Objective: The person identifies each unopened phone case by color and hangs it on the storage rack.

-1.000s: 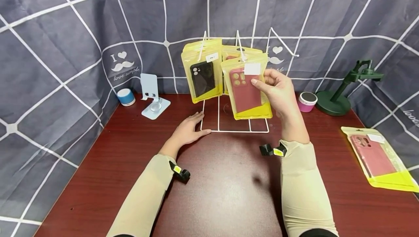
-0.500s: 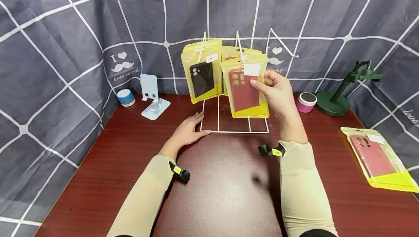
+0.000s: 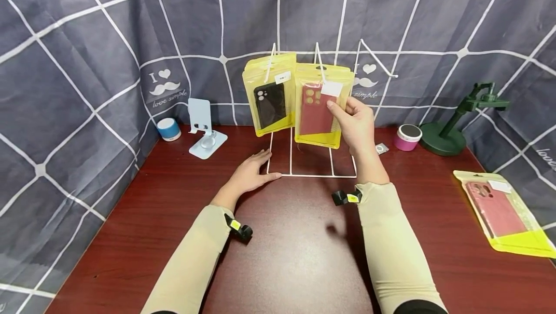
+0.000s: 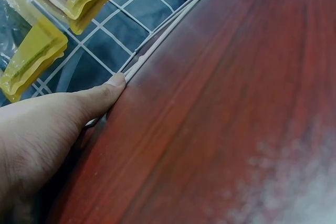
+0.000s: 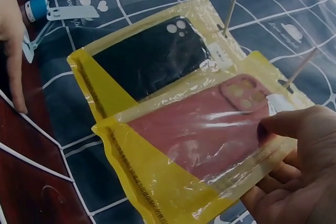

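Observation:
My right hand (image 3: 359, 123) pinches the right edge of a yellow-edged clear bag holding a pink phone case (image 3: 313, 118), thumb in front and fingers behind. That bag hangs on the middle hook of a white wire display rack (image 3: 317, 176); another bag behind it is mostly hidden. On the left hook hangs a bagged black phone case (image 3: 270, 106), with a second bag behind it. My left hand (image 3: 249, 173) rests at the rack's front left corner. In the left wrist view its thumb (image 4: 102, 95) lies on the front wire (image 4: 168, 31).
The right hook (image 3: 378, 57) carries no bag. Another bagged pink phone case (image 3: 495, 208) lies at the table's right. A green stand (image 3: 445, 135), a pink round speaker (image 3: 407, 137) and a small silver item (image 3: 381, 148) are back right. A blue stand (image 3: 204, 133) and blue speaker (image 3: 168, 129) are back left.
My right hand has moved back and left, sliding the bagged pink phone case farther along the middle hook. The bag behind is now mostly covered. My left hand stays put.

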Action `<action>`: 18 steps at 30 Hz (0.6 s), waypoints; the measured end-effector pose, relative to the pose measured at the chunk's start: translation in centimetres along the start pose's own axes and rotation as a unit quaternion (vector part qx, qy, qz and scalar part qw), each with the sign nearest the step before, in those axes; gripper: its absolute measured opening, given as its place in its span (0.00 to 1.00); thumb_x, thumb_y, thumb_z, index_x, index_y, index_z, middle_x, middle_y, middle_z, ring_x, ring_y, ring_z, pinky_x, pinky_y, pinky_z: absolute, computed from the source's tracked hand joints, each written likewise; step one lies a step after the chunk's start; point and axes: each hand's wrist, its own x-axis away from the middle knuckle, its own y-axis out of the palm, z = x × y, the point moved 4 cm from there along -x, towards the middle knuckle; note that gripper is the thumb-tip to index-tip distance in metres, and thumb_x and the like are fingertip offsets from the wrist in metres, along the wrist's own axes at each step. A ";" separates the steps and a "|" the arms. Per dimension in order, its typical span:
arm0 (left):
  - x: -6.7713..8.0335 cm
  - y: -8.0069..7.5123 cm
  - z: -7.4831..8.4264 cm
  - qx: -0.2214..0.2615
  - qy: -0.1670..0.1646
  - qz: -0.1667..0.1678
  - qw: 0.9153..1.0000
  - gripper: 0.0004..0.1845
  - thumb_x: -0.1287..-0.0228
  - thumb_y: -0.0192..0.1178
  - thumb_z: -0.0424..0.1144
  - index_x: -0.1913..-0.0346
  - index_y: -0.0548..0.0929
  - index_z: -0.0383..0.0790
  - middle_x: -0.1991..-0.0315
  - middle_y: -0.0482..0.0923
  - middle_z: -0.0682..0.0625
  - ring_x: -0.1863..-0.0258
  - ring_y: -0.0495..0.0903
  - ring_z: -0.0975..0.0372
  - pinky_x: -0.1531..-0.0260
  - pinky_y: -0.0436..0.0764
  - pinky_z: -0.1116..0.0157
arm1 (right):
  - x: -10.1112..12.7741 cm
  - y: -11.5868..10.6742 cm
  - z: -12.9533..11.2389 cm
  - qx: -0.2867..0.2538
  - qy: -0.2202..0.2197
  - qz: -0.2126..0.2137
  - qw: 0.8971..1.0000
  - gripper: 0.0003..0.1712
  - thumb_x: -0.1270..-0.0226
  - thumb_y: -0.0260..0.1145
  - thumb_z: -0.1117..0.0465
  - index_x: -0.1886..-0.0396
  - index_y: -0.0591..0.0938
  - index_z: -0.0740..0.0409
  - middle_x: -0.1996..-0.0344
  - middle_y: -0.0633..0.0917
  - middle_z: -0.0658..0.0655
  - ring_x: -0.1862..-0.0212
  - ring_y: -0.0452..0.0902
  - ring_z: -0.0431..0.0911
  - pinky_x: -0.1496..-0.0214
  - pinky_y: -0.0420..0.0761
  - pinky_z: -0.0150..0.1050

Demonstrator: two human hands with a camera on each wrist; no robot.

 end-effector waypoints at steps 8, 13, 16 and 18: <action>-0.2 0.4 0.0 -0.010 0.002 -0.005 1.000 0.49 0.38 0.61 0.69 0.25 0.66 0.38 0.24 0.61 0.47 0.23 0.56 0.55 0.25 0.57 0.55 | -0.9 -1.0 0.5 -0.005 0.010 0.010 1.000 0.17 0.36 0.74 0.61 0.51 0.87 0.65 0.63 0.90 0.56 0.67 0.88 0.46 0.65 0.87 0.37; -0.1 0.3 -0.1 -0.013 -0.001 -0.005 1.000 0.49 0.38 0.60 0.70 0.24 0.66 0.39 0.24 0.60 0.47 0.23 0.56 0.55 0.25 0.57 0.55 | -1.1 -1.3 0.7 0.013 0.015 0.012 1.000 0.16 0.38 0.76 0.60 0.53 0.87 0.64 0.65 0.90 0.54 0.67 0.87 0.45 0.63 0.86 0.36; 0.1 0.2 -0.2 -0.012 -0.004 -0.006 1.000 0.50 0.39 0.59 0.71 0.24 0.66 0.39 0.23 0.60 0.48 0.23 0.55 0.56 0.25 0.57 0.55 | -1.0 -1.6 0.4 0.049 0.005 0.015 0.999 0.17 0.38 0.76 0.59 0.53 0.87 0.64 0.68 0.89 0.50 0.67 0.84 0.42 0.64 0.83 0.33; 0.1 0.2 -0.4 -0.011 -0.007 -0.006 1.000 0.50 0.39 0.59 0.71 0.24 0.65 0.39 0.23 0.60 0.48 0.23 0.55 0.56 0.25 0.57 0.55 | -0.8 -1.8 0.0 0.079 -0.004 0.018 0.997 0.17 0.38 0.76 0.58 0.53 0.88 0.63 0.70 0.89 0.47 0.67 0.83 0.40 0.64 0.81 0.31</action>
